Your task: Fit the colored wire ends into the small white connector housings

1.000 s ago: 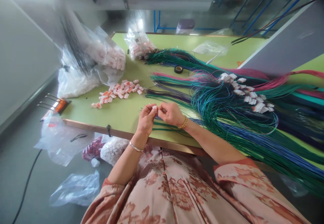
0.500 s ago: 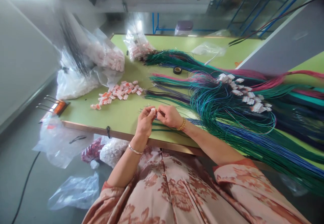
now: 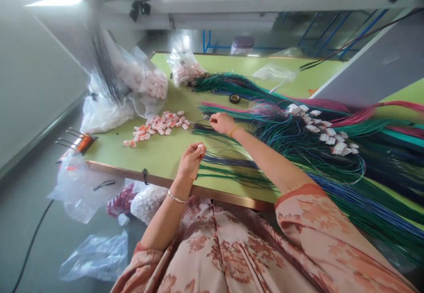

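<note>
My left hand is closed, pinching a small white connector just above the green table. My right hand reaches forward to the ends of the wire bundles, fingers curled together over the purple and green wire tips; what it holds is too small to make out. A loose heap of small orange-and-white connectors lies left of that hand. Wires fitted with white connectors lie in a cluster to the right.
Long green, blue, pink and purple wires cover the table's right half. Plastic bags of connectors stand at the back left, a tape roll mid-table. An orange tool sits at the left corner. Bags lie on the floor.
My right hand left the connector and moved forward to the wire ends. My left hand stayed with the connector. The view tilted slightly.
</note>
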### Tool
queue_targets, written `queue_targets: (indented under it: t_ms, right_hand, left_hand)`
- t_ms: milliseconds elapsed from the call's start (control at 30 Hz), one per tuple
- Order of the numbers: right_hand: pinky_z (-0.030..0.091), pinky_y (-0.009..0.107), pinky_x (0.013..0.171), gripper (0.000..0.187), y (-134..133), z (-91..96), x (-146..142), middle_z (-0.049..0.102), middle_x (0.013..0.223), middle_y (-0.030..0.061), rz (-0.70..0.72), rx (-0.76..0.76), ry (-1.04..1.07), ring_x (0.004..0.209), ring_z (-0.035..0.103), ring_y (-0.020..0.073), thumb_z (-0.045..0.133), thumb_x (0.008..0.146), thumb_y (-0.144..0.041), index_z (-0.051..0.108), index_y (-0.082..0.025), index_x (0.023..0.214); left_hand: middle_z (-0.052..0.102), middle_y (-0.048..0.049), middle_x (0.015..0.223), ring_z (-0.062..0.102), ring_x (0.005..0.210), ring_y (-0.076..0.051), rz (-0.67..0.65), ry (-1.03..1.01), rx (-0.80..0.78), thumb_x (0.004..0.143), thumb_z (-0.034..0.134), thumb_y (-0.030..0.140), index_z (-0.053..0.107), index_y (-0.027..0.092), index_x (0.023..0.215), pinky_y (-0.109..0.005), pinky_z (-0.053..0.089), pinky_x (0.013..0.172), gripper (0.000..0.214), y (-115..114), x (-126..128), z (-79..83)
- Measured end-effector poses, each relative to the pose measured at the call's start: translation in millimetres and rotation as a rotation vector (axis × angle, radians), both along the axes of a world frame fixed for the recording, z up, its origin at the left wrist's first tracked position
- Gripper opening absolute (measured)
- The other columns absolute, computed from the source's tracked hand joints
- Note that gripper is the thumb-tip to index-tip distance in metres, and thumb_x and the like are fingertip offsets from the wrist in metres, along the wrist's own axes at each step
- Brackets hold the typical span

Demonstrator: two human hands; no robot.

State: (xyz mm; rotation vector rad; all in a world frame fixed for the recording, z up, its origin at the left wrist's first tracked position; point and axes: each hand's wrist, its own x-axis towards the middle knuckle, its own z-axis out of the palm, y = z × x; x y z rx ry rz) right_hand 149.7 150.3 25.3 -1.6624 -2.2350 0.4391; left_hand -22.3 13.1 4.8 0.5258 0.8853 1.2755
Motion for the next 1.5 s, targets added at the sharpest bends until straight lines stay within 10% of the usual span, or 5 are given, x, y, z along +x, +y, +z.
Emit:
queue_targets:
  t_ms: [400,933,1500]
  right_hand:
    - [0.046,0.034,0.081,0.026,6.2,-9.5,-6.5,0.066,0.110,0.0184,0.136,-0.010,-0.304,0.097,0.062,0.0274,0.047,0.088,-0.018,0.059,-0.013,0.110]
    - [0.040,0.023,0.061,0.020,-9.5,11.1,-30.3,0.061,0.070,0.0008,0.263,0.058,0.588,0.061,0.047,0.0106,0.053,0.081,-0.032,0.062,-0.014,0.083]
    - [0.039,0.022,0.057,0.017,-71.9,5.9,7.0,0.059,0.068,-0.0008,0.237,-0.036,0.660,0.059,0.047,0.0092,0.057,0.077,-0.031,0.060,-0.015,0.081]
  left_hand:
    - [0.063,-0.0020,0.076,0.053,0.066,-0.007,-0.044,-0.008,-0.011,0.068,0.079,0.020,0.066,0.013,0.087,-0.022,0.042,0.065,0.024,-1.8,0.2,1.3]
    - [0.062,-0.0013,0.076,0.053,0.065,-0.007,-0.033,-0.024,-0.003,0.067,0.079,0.019,0.065,0.013,0.086,-0.021,0.042,0.064,0.024,2.4,2.7,7.6]
    - [0.062,-0.0007,0.081,0.054,0.065,-0.006,-0.014,-0.113,-0.032,0.072,0.072,0.012,0.064,0.017,0.088,-0.019,0.045,0.065,0.019,28.8,16.5,10.8]
